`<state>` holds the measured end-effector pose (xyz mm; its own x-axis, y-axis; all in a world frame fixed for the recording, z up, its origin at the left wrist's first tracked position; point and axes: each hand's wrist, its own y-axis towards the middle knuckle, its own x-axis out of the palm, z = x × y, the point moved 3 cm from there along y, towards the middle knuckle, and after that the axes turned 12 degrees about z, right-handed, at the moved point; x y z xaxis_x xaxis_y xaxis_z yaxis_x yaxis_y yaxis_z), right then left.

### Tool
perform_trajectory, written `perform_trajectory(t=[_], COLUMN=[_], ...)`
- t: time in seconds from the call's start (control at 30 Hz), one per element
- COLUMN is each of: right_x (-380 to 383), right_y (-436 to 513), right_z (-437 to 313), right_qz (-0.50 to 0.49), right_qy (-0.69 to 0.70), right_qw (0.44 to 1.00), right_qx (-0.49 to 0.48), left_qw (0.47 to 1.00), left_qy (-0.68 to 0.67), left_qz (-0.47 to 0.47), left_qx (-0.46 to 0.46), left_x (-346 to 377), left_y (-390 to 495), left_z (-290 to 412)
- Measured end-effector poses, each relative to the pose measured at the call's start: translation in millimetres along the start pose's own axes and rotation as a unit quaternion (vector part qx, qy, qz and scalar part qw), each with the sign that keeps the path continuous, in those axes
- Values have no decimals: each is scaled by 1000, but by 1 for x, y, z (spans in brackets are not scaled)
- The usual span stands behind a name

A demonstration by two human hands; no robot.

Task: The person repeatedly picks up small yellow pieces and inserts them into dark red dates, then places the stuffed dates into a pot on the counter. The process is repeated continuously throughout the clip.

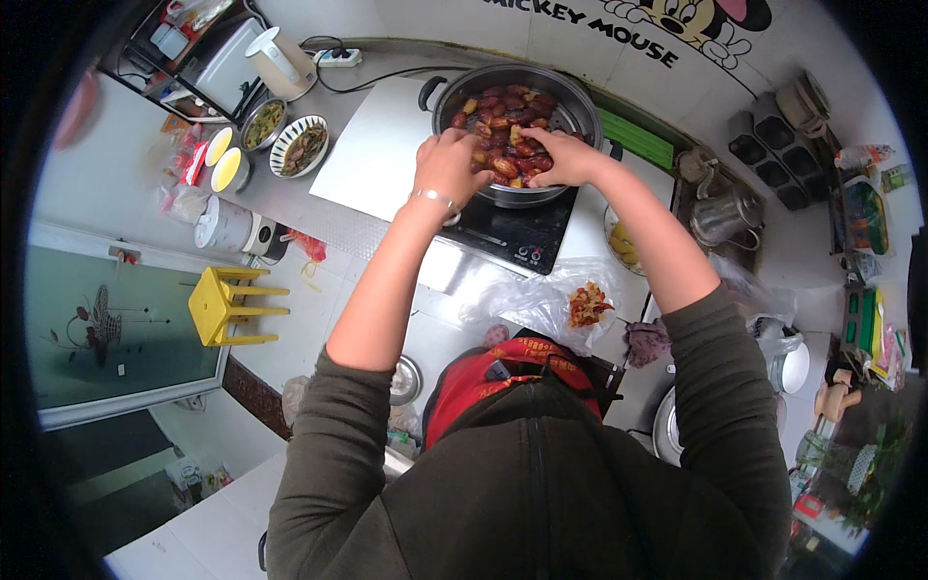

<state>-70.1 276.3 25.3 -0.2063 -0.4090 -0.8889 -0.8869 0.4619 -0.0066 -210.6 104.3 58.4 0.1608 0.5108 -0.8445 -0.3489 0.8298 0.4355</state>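
Note:
A two-handled metal steamer pot (pixel 582 90) stands on a black induction cooktop (pixel 500 235). Reddish-brown dates (pixel 504 168), some showing pale yellow pieces, lie heaped on its perforated tray. My left hand (pixel 449 165) reaches over the pot's front left rim, back of the hand up; its fingers are bent among the dates and their tips are largely hidden. At the right side of the dates is my right hand (pixel 569 156), thumb and forefinger spread apart against the heap. A clear plastic bag (pixel 507 293) in front of the cooktop bears a small pile of reddish scraps (pixel 589 304).
Two dishes of cooked greens, a bowl (pixel 299 146) and a metal basin (pixel 264 125), stand left near an electric kettle (pixel 281 64). A plate of yellow food (pixel 622 243) sits under my right forearm. Farther right is a metal kettle (pixel 725 217). A yellow stool (pixel 225 306) stands at left.

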Motion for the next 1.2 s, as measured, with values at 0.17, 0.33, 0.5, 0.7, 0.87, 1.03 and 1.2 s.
perform_trajectory(t=[0.17,0.33,0.5,0.7,0.87,1.03,1.2], right_x=[11,2,7,15,22,30,26], right_y=[7,9,16,8,14,24,29], right_z=[-10,-14,-11,-1,-2,6,9], right_qz=[-7,-46,20,30,52,108,136], right_qy=[-93,-63,-54,-78,-33,57,150], right_qw=[996,997,998,996,998,992,979], right_qx=[4,6,21,-39,32,40,29], left_qw=[968,961,977,971,973,976,981], left_qy=[143,156,47,41,67,13,-51], left_qz=[-203,-227,-191,-234,-213,-200,-155], left_qx=[8,12,-83,-2,-52,-79,-101], left_x=[41,76,83,84,85,87,88], left_y=[39,48,54,49,54,60,61], left_z=[10,9,4,3,10,5,-4])
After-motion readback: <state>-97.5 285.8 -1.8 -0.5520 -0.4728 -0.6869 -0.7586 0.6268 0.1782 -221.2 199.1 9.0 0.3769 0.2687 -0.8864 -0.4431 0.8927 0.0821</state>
